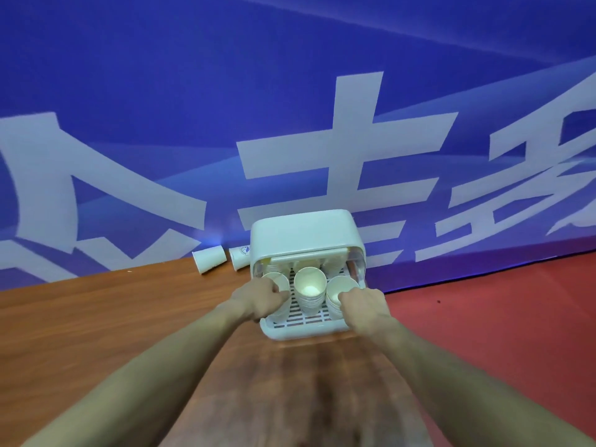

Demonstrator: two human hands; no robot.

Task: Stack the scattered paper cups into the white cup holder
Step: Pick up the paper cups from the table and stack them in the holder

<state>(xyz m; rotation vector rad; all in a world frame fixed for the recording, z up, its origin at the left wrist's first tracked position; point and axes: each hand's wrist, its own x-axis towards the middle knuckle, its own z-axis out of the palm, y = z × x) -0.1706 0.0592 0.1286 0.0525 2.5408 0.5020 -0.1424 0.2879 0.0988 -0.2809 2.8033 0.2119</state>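
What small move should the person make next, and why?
Probably release the left hand from the left stack and reach for the two loose cups lying on the table left of the cup holder, since they remain unstacked.

Your single camera sat on your head and looked forward and down along both forearms. Your left hand (258,300) and right hand (366,309) were near the middle of the wide view, close, with the blue banner (161,91) filling the space beyond them.
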